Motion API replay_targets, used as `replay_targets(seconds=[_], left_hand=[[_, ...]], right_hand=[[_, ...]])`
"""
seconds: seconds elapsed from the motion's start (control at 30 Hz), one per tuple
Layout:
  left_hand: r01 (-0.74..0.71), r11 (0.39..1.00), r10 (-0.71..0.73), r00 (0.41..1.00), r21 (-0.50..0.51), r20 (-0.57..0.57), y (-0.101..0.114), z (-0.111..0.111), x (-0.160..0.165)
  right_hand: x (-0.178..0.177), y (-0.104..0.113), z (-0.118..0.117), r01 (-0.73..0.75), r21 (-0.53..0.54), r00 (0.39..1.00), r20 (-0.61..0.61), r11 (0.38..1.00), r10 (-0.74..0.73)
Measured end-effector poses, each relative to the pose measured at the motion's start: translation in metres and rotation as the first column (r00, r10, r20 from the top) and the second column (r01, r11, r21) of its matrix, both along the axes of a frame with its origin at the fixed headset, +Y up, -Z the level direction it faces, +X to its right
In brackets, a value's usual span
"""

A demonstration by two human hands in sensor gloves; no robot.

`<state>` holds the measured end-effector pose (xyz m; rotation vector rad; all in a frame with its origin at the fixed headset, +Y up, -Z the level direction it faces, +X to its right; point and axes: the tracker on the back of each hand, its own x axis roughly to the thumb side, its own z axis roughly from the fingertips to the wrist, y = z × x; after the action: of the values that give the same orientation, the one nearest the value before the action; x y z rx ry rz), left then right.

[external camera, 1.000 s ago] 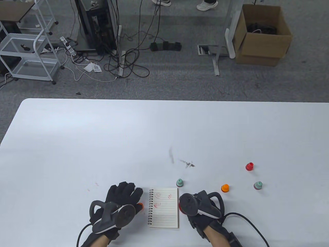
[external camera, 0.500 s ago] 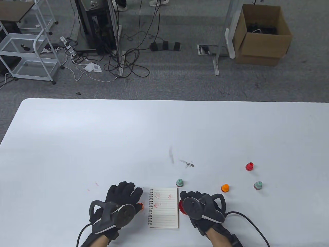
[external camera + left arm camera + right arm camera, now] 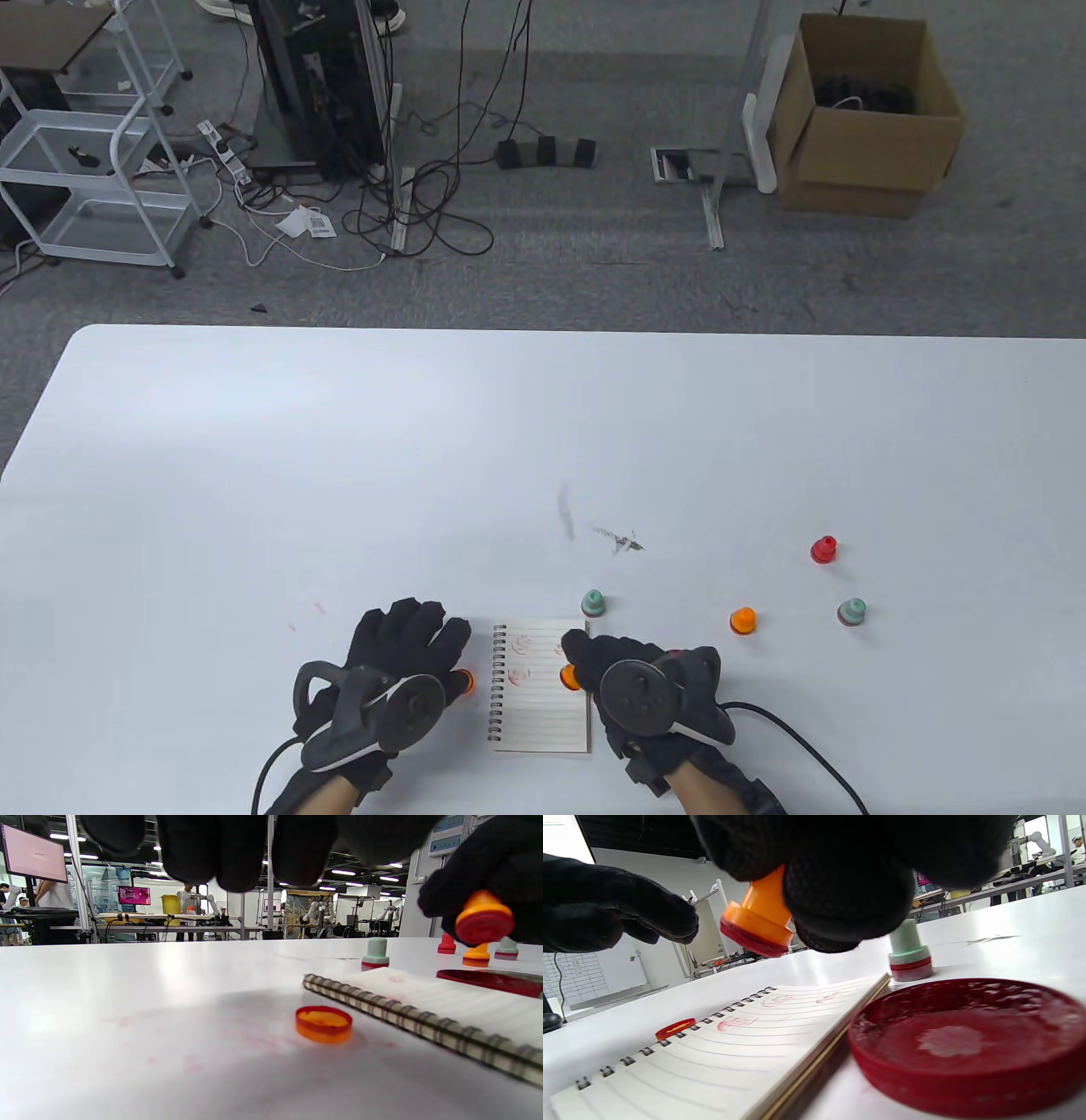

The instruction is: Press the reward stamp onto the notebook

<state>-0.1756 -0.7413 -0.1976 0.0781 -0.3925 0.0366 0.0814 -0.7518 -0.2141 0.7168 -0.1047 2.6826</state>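
Orange plastic reward stamp (image 3: 757, 921), its face red with ink, is pinched in the right hand (image 3: 632, 679) just above the lined spiral notebook (image 3: 543, 688) bearing three faint prints, so pressing remains, while the left hand (image 3: 399, 658) rests relaxed, holding nothing.

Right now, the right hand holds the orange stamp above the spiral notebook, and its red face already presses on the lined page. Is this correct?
Not quite. The right hand does hold the orange stamp above the spiral notebook, but the red face is not on the page yet; the right wrist view shows a clear gap.
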Motion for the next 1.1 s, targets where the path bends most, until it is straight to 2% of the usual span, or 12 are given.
replay_targets(seconds=[0.63, 1.1], left_hand=[[0.003, 1.0, -0.003, 1.0, 0.011, 0.004, 0.001, 0.001, 0.0], [0.0, 1.0, 0.0, 1.0, 0.011, 0.003, 0.001, 0.001, -0.001]], right_hand=[[-0.025, -0.012, -0.008, -0.065, 0.0, 0.998, -0.017, 0.998, 0.065], [-0.03, -0.02, -0.01, -0.105, -0.022, 0.994, -0.034, 0.994, 0.104]])
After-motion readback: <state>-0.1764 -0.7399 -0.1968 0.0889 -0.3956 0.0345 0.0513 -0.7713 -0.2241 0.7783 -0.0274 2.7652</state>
